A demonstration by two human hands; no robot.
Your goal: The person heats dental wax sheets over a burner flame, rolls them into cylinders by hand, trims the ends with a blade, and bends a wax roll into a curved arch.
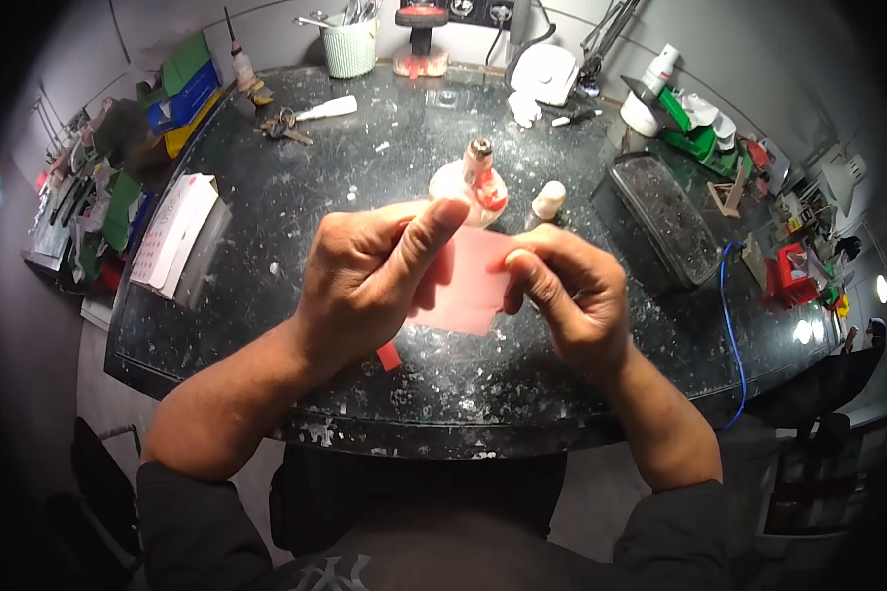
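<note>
A thin, slightly translucent pink wax sheet (pixel 465 286) is held up over the near middle of the bench. My left hand (pixel 370 261) has it by the left side, fingers behind and the thumb raised along the front. At the sheet's right edge, my right hand (pixel 572 286) pinches it between thumb and fingers. Just beyond the sheet stands a burner (pixel 478 158) with a metal top and red smears on its pale body. A small red piece (pixel 389 357) lies on the bench below my left hand.
The dark, speckled bench (pixel 365 158) carries a white box (pixel 174 236) at left and a lidded clear tray (pixel 665 217) at right. A small pale-capped bottle (pixel 549 200) stands right of the burner. Keys (pixel 284 126) and a utensil basket (pixel 350 47) are farther back. A blue cable (pixel 731 335) hangs over the right edge.
</note>
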